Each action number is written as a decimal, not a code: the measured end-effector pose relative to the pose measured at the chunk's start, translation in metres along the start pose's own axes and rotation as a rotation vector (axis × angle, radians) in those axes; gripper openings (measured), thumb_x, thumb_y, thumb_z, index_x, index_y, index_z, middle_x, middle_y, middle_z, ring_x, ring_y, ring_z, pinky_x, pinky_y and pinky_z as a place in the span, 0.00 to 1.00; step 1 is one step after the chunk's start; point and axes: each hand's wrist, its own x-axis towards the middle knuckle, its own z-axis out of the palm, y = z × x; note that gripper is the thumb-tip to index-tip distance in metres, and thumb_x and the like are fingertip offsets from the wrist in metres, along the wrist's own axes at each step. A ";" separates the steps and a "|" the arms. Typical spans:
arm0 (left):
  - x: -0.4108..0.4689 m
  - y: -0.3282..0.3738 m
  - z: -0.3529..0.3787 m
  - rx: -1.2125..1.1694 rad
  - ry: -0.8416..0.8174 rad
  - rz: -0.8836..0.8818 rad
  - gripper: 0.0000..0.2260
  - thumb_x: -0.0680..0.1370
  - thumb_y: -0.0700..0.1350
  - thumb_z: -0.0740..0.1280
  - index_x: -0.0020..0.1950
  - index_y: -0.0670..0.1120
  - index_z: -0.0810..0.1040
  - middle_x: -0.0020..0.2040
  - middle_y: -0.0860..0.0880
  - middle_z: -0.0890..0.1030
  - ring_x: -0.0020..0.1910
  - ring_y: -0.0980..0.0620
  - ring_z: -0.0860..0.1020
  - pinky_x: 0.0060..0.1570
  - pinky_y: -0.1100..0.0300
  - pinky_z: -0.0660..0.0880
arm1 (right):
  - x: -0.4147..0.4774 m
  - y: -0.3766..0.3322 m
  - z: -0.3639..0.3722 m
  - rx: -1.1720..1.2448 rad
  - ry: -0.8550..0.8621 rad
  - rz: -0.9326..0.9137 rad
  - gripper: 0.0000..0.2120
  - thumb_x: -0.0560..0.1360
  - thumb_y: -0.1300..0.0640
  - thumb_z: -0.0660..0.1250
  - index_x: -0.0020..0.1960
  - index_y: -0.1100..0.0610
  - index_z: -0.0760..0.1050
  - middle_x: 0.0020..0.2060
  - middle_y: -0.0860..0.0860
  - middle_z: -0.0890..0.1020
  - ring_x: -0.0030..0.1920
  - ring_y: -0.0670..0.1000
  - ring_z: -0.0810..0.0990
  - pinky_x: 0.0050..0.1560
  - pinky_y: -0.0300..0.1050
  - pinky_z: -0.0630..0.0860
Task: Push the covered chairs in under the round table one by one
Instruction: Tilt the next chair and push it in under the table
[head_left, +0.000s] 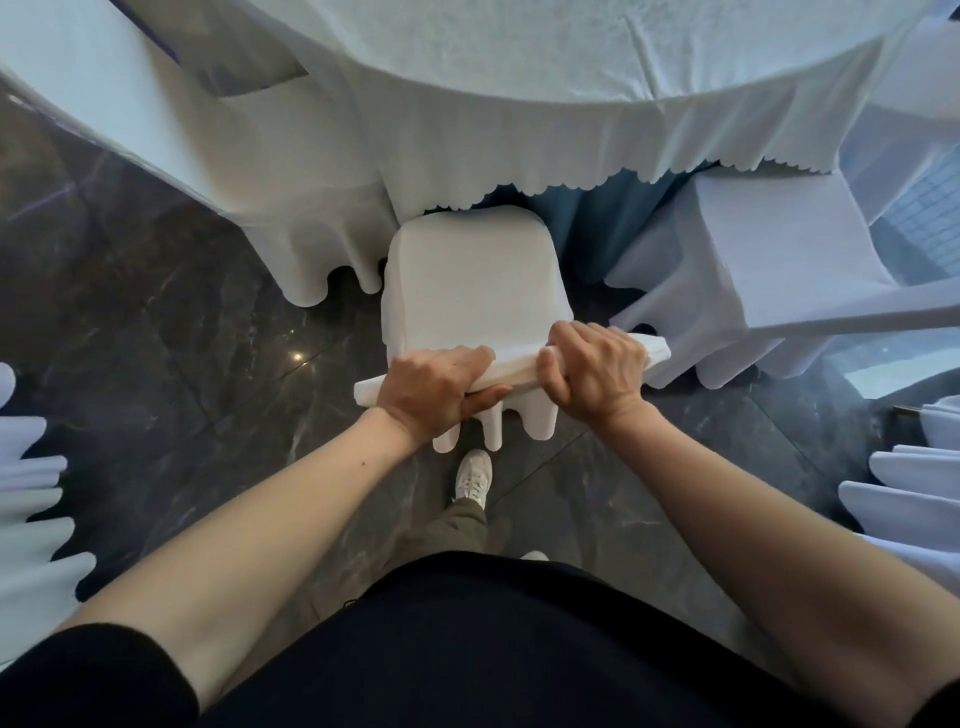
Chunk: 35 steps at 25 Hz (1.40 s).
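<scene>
Two hands, left hand (436, 387) and right hand (597, 371), being clamped on chair (475, 280) top edge; soft cover likely slipping; desk (519, 104) near.

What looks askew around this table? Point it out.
The right-hand covered chair sits angled to the round table, unlike the middle chair that the left hand and right hand grip squarely. Nothing looks spilled or torn.

Soft cool daylight from the upper right, white tablecloth (571, 62) evenly bright, dark glossy floor (156, 312) with a small glare spot, faint shadows under the chairs, strong wide-angle bending at the edges, centre fairly sharp
</scene>
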 end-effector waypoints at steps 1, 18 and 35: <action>0.013 -0.003 0.006 0.005 -0.019 -0.004 0.25 0.81 0.64 0.52 0.46 0.46 0.78 0.31 0.50 0.77 0.26 0.49 0.76 0.23 0.59 0.66 | 0.012 0.010 0.002 0.001 -0.012 0.003 0.20 0.77 0.46 0.52 0.35 0.57 0.71 0.27 0.50 0.73 0.26 0.55 0.72 0.31 0.44 0.64; 0.112 -0.021 0.035 0.009 -0.064 -0.009 0.20 0.79 0.62 0.57 0.48 0.46 0.77 0.31 0.50 0.79 0.24 0.49 0.75 0.28 0.64 0.58 | 0.093 0.076 0.019 0.006 -0.014 0.057 0.22 0.77 0.45 0.49 0.38 0.59 0.71 0.30 0.53 0.74 0.29 0.57 0.72 0.33 0.47 0.68; 0.096 -0.010 0.020 -0.233 -0.250 -0.186 0.24 0.80 0.63 0.49 0.65 0.50 0.71 0.49 0.48 0.80 0.43 0.47 0.78 0.37 0.56 0.69 | 0.056 0.029 -0.011 0.199 -0.207 0.331 0.23 0.83 0.46 0.49 0.66 0.61 0.69 0.66 0.57 0.73 0.72 0.56 0.65 0.74 0.52 0.60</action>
